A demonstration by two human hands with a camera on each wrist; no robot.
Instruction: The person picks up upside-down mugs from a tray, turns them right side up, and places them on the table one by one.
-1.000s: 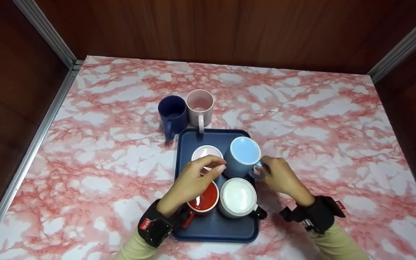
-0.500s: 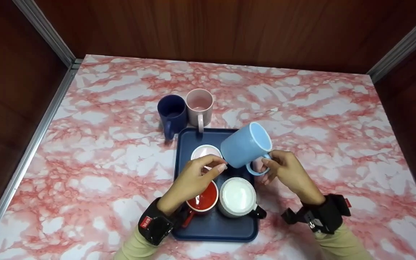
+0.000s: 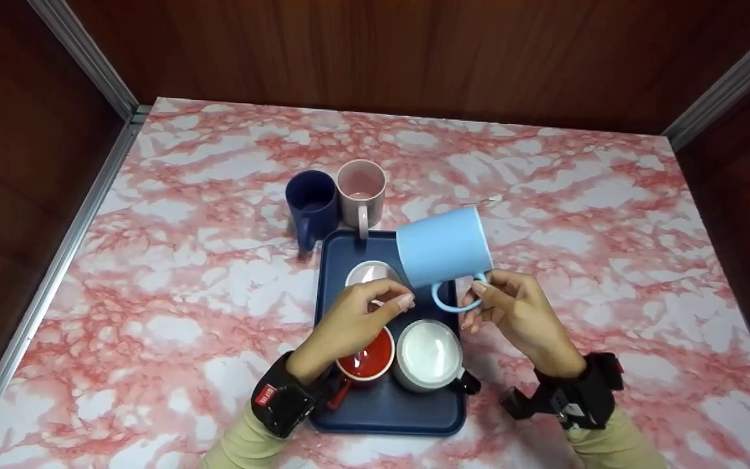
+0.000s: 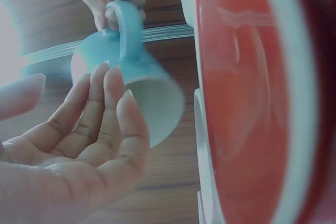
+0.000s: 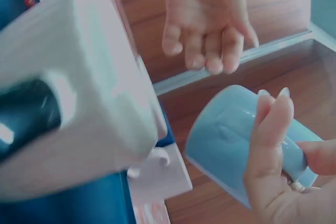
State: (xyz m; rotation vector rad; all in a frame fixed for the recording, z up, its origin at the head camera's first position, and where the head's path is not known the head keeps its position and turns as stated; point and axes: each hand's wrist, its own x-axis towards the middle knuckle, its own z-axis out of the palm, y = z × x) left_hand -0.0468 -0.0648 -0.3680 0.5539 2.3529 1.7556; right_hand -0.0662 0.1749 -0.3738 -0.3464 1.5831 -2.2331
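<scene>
Holding the light blue mug [image 3: 443, 247] by its handle [image 4: 132, 27] with curled fingers of the right hand [image 3: 521, 316], tipped sideways over the far right corner of the tray [image 3: 388, 413]. Having the left hand [image 3: 362, 319] near the mug's base, loosely bent, grasping nothing. Judging as stiff, smooth, probably breakable, somewhat heavy; best taken at the handle.

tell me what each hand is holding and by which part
The right hand holds the light blue mug by its handle. The left hand holds nothing; its fingers are apart from the mug.
</scene>
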